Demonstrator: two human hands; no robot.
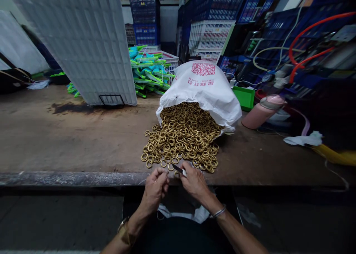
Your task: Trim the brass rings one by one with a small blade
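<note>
My right hand (193,180) is closed round a small knife (178,168) with a dark blade, which points up and left toward the rings. Something white shows between its fingers. My left hand (157,183) is pinched shut just left of the blade; whatever its fingertips hold is too small to name. Right in front of both hands lies a heap of brass-coloured rings (178,139) that spills from the mouth of a white woven sack (222,94). One ring (176,174) sits at the table's edge between my hands.
The wooden table (83,142) has a dark stain at the left. A tall grey ribbed panel (91,42) stands there. Behind are green and blue plastic pieces (150,70) and stacked crates (211,35). A pink bottle (263,111), green tray (243,97) and orange hose (294,50) are at the right.
</note>
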